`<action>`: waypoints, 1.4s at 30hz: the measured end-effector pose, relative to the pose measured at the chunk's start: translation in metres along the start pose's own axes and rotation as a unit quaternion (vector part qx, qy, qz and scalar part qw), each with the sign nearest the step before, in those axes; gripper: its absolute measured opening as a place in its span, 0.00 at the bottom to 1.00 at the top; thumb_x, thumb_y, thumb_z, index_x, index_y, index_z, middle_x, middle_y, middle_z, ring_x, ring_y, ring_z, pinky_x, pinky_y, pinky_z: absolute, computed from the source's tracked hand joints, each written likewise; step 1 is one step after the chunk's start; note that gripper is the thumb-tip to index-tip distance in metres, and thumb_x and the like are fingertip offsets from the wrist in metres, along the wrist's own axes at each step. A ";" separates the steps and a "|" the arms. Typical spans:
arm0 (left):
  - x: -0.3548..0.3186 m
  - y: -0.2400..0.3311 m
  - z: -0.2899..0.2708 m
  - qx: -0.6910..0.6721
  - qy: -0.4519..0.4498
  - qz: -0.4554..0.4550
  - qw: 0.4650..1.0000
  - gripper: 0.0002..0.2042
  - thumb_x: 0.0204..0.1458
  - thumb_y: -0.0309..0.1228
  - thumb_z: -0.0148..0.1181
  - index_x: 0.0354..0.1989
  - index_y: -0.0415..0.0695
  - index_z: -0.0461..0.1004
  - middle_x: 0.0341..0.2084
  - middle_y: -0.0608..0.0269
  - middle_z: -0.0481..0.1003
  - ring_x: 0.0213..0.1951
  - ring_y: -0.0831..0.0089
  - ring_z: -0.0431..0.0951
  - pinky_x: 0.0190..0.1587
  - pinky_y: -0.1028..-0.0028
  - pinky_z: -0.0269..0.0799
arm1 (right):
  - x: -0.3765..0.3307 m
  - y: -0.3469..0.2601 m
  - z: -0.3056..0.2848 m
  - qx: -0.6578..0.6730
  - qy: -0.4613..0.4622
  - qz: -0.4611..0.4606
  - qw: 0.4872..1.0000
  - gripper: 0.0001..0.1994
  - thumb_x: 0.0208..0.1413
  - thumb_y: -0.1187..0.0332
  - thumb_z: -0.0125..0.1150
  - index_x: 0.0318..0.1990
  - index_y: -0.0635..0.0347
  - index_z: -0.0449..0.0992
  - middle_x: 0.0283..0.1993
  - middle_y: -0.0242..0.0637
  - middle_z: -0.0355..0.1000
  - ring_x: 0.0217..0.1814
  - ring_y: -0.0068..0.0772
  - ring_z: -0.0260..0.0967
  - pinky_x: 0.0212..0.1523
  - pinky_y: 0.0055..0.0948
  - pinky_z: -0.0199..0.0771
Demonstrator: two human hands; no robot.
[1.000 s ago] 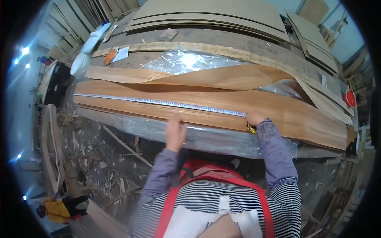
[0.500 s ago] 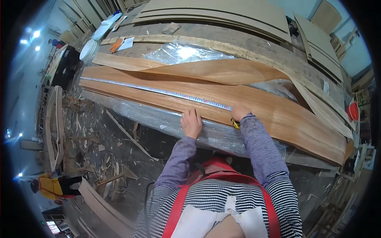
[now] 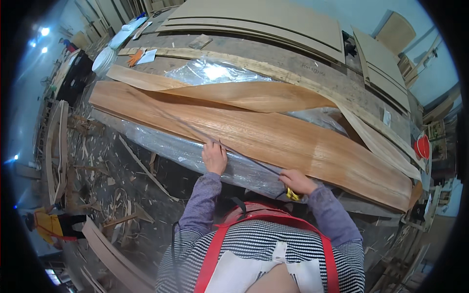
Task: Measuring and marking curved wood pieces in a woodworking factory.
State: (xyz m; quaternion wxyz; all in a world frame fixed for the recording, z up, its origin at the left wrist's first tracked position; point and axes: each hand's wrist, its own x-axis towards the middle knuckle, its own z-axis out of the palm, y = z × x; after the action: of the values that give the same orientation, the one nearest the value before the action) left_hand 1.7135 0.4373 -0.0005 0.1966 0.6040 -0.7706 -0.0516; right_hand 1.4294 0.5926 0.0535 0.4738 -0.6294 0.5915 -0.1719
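A long sheet of brown wood veneer [image 3: 273, 136] lies along a workbench covered in clear plastic film [image 3: 215, 73]. A second, curled veneer sheet [image 3: 254, 95] lies behind it. My left hand [image 3: 215, 157] rests flat on the near edge of the front sheet, fingertips at a thin tape blade [image 3: 190, 129]. The blade runs from there up and left across the veneer. My right hand [image 3: 296, 181] is at the bench's near edge and grips a yellow tape measure case [image 3: 292, 195]. The blade stretches between my two hands.
Pale boards [image 3: 264, 19] are stacked at the back of the bench, and a long wooden strip [image 3: 273, 71] lies in front of them. A red round object [image 3: 422, 146] sits at the right end. Wood scraps [image 3: 122, 190] litter the floor on the left. A person in yellow [image 3: 49, 225] is at the lower left.
The tape lay flat and bright along the veneer to the far left; it now shows only as a thin dark line. Both hands have drawn back toward the near edge.
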 end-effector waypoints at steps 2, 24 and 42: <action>-0.002 0.004 0.002 -0.001 0.012 -0.005 1.000 0.13 0.51 0.34 0.55 0.43 0.43 0.72 0.39 0.54 0.68 0.45 0.55 0.68 0.45 0.57 0.64 | -0.035 0.010 -0.010 0.010 -0.002 0.025 1.000 0.12 0.57 0.64 0.48 0.33 0.65 0.72 0.31 0.52 0.71 0.35 0.53 0.70 0.37 0.42 0.69; 0.014 0.033 0.034 0.019 0.121 -0.179 0.976 0.14 0.53 0.44 0.54 0.32 0.47 0.80 0.31 0.50 0.74 0.37 0.51 0.73 0.40 0.56 0.68 | -0.059 0.078 -0.085 -0.101 -0.077 0.019 0.992 0.15 0.53 0.62 0.46 0.33 0.65 0.76 0.34 0.55 0.73 0.38 0.57 0.70 0.40 0.47 0.69; 0.001 0.023 0.071 -0.009 0.179 -0.170 0.969 0.17 0.53 0.46 0.58 0.40 0.46 0.80 0.35 0.51 0.74 0.39 0.54 0.73 0.43 0.60 0.69 | -0.380 0.265 -0.279 -0.205 0.108 0.419 0.878 0.16 0.60 0.54 0.48 0.45 0.52 0.76 0.38 0.44 0.76 0.42 0.48 0.72 0.45 0.42 0.70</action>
State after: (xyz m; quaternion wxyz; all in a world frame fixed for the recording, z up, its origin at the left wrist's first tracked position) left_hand 1.6664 0.4307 -0.0585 0.3253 0.7236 -0.6085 0.0183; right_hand 0.9670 0.8670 0.1099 0.2951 -0.3830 0.8695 0.1010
